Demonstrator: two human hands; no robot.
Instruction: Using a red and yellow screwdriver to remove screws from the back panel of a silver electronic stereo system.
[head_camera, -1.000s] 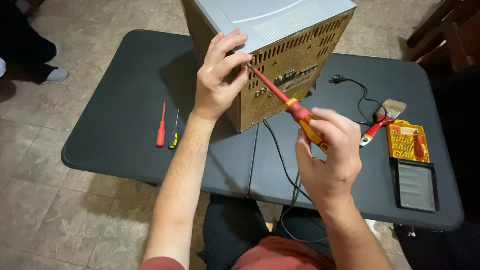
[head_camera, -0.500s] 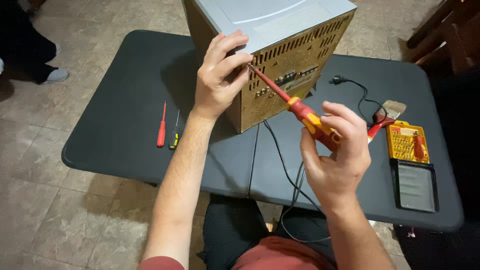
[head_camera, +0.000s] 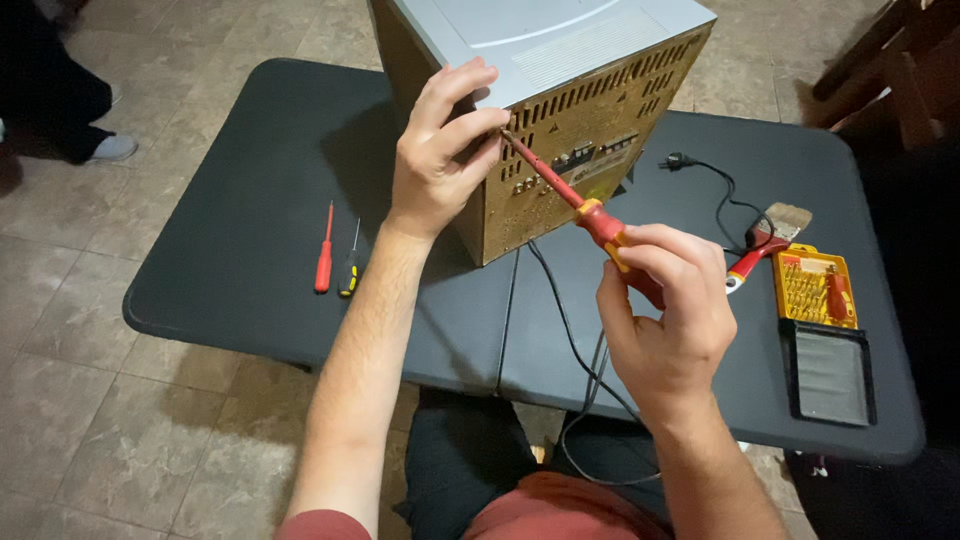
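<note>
the red and yellow screwdriver (head_camera: 580, 210) slants up and to the left from the right hand (head_camera: 665, 315) to the back panel of the grey stereo unit (head_camera: 560, 110), its tip at the panel's upper left, just under the top edge. nearest the camera, the right hand is closed around the screwdriver's handle, fingers curled over it, thumb on the near side. a black power cable (head_camera: 570, 340) runs from the unit down past this hand and off the table's near edge, with its plug (head_camera: 675, 160) lying farther back on the right. the left hand (head_camera: 440, 160) rests on the unit's near left corner, fingers together and bent, fingertips right beside the screwdriver's tip; whether they touch the shaft i cannot tell. the unit stands on a black folding table (head_camera: 230, 250), its perforated, rusty-looking back panel facing the person. left of the left forearm lie a small red screwdriver (head_camera: 324, 250) and a thin black and yellow one (head_camera: 349, 262), side by side. to the right sit a paintbrush (head_camera: 770, 240) with a red handle and an open yellow bit case (head_camera: 815, 290), its dark lid (head_camera: 827, 372) nearer the camera. someone's shoe (head_camera: 110, 148) shows on the tiled floor at far left.
</note>
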